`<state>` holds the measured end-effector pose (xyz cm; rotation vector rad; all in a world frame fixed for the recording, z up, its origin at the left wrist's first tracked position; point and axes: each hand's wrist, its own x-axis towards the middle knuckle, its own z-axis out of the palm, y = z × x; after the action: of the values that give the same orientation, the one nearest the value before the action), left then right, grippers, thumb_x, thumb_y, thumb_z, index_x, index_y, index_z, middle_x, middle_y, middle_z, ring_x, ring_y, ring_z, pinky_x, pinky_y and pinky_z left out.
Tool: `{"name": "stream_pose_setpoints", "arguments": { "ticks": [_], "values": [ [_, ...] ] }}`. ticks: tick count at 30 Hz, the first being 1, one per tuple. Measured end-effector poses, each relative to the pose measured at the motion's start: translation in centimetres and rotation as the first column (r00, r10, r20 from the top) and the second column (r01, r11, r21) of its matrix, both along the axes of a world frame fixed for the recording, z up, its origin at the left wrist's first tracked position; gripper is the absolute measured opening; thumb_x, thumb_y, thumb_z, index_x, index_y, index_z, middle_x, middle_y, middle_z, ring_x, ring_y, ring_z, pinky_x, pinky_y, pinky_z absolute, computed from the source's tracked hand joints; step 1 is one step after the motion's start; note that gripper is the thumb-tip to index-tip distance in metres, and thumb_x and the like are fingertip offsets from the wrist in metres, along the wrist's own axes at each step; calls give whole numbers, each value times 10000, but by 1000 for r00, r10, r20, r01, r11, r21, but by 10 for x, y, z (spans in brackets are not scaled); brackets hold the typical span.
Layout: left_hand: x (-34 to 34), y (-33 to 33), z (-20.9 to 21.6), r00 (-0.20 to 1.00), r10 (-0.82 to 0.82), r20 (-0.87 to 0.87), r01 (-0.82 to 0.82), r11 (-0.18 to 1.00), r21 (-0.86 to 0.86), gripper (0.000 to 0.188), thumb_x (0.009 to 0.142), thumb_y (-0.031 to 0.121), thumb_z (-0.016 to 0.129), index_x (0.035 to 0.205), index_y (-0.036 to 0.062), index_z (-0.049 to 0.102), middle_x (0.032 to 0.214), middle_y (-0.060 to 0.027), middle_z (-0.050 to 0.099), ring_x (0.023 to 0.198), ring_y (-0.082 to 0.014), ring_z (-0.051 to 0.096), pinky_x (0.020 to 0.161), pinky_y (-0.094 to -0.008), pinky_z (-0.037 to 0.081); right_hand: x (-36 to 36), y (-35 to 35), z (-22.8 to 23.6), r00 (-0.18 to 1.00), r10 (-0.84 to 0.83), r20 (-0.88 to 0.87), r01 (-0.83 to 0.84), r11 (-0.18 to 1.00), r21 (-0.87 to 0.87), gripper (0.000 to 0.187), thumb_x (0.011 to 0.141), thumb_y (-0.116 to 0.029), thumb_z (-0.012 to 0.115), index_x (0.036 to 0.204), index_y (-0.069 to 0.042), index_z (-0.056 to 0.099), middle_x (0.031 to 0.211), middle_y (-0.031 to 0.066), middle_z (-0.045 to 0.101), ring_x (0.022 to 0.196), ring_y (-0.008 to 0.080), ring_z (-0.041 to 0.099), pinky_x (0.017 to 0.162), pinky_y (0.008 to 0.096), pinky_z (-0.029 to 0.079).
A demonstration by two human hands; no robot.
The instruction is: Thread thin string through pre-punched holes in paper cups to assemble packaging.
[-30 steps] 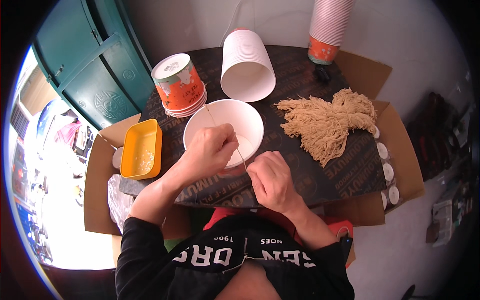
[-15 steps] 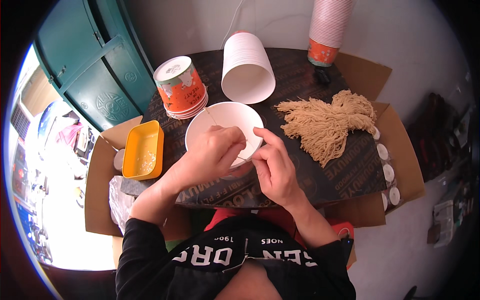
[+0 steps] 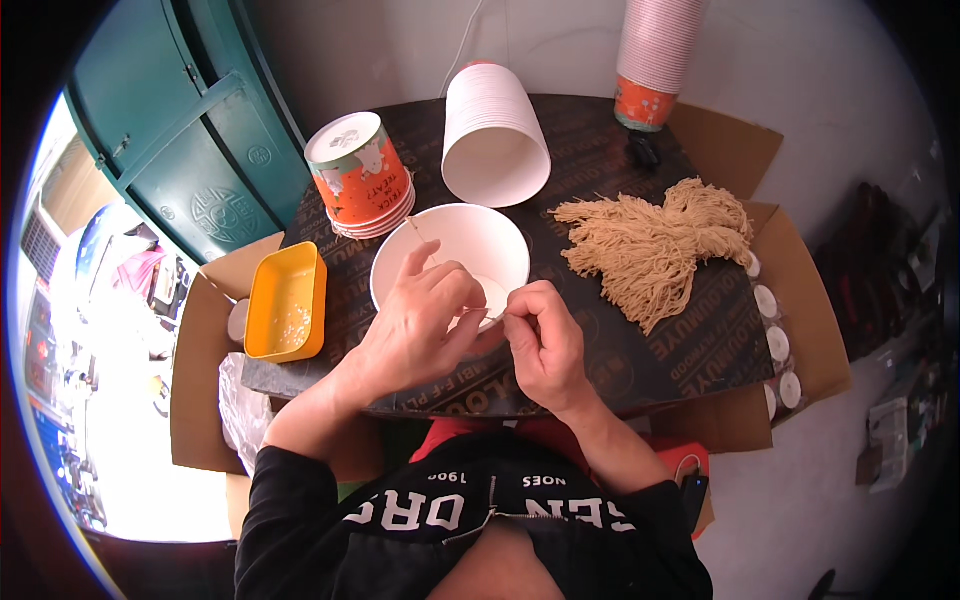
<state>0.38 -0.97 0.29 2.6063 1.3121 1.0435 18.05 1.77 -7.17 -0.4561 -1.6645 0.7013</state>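
A white-lined paper bucket stands on the dark table in front of me, its mouth facing up. Thin tan cord shows at its far left rim. Over the near rim, my left hand pinches a thin strand with thumb and index finger, its other fingers partly raised. Close to its right, my right hand is closed, thumb and index finger pressed together on the strand at the near right rim. The fingertips hide most of the strand. To the right lies a spread bundle of tan cords.
A yellow tray with small white bits sits at the left edge. Upside-down orange buckets stand behind it. A white bucket stack lies at the back; another tall stack stands far right. Cardboard boxes flank the table.
My left hand's fingers have lifted and spread slightly while its pinch stays near the rim. My right hand's index finger has curled in from outstretched to meet the thumb.
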Motion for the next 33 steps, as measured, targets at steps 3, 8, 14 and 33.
{"name": "stream_pose_setpoints", "arguments": {
  "ticks": [3,8,14,33],
  "values": [
    [-2,-1,-3,1000,-12,5,12,1000,18,160,787,4,684,839,67,547,727,-52,572,700,-266,615,1050,-576,387,-3,-3,2,999,-26,-39,26,1000,-3,123,899,86,594,976,6,542,999,143,611,781,235,617,678,304,509],
    [1,0,-1,996,-22,91,16,998,64,134,793,20,709,852,70,600,734,-40,595,695,-247,622,1052,-559,387,-5,-9,-1,991,67,-120,-82,988,-130,110,913,73,597,984,7,546,1108,154,630,754,164,609,649,279,505],
    [4,2,-3,990,-40,133,32,998,63,114,795,27,722,851,70,634,732,-32,614,697,-236,622,1050,-551,390,-6,-12,-3,969,170,-181,-214,941,-262,109,927,72,582,1003,6,541,1102,139,630,731,127,592,634,252,494],
    [-2,-2,-3,988,-148,-37,150,988,48,248,720,-60,708,892,85,603,806,-30,618,811,-215,644,1146,-617,272,-6,-14,-1,980,-144,-135,111,968,-226,131,880,77,655,960,4,581,798,52,552,611,104,530,536,246,427]
  ]
}}
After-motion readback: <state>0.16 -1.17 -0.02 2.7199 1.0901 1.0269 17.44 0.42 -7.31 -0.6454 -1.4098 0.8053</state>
